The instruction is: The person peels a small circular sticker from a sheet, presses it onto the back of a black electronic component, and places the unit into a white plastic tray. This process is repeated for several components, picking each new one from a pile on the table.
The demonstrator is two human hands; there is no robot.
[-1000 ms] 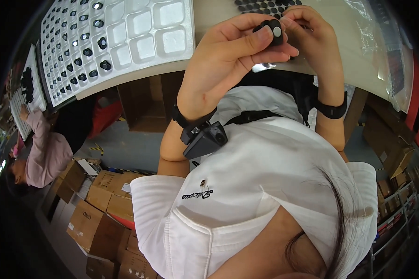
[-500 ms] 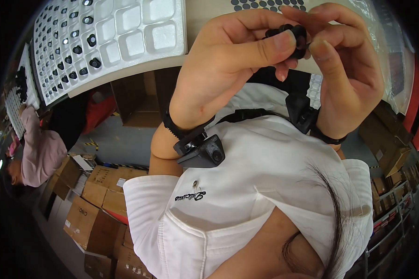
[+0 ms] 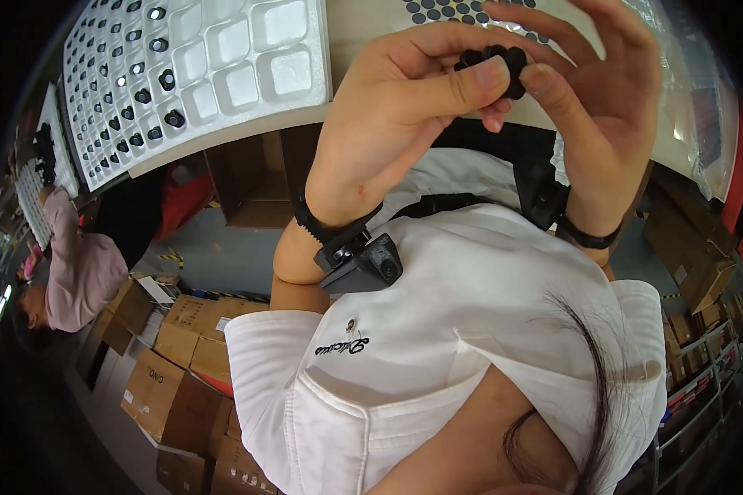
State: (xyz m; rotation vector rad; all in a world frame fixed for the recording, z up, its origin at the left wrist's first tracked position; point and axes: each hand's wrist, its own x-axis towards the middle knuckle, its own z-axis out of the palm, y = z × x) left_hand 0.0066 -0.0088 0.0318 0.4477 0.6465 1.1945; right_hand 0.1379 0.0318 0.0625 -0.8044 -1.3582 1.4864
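Observation:
Above the table's near edge, my left hand [image 3: 404, 95] grips a black lobed knob-like part [image 3: 494, 68] between thumb and fingers. My right hand [image 3: 598, 107] meets it from the right: its thumb tip presses at the part's edge, with a finger behind, while the other fingers fan out upward. Anything small between the right fingertips is hidden. A white moulded tray [image 3: 281, 78] lies to the left, with similar small black parts [image 3: 174, 118] sitting in many of its pockets; the pockets nearest my left hand hold nothing. Beyond my hands, rows of dark round discs [image 3: 450, 11] lie on the table.
Clear plastic film [image 3: 693, 124] covers the table's right side. Below the table edge stands an open brown box [image 3: 252, 186]. Cardboard cartons [image 3: 173, 396] are stacked at the lower left, near another person in pink [image 3: 87, 276]. A metal rack [image 3: 702, 388] stands at the right.
Both hands have shifted slightly left with the black part. My right hand's upper fingers have lifted and spread further from it, while my left hand keeps its grip.

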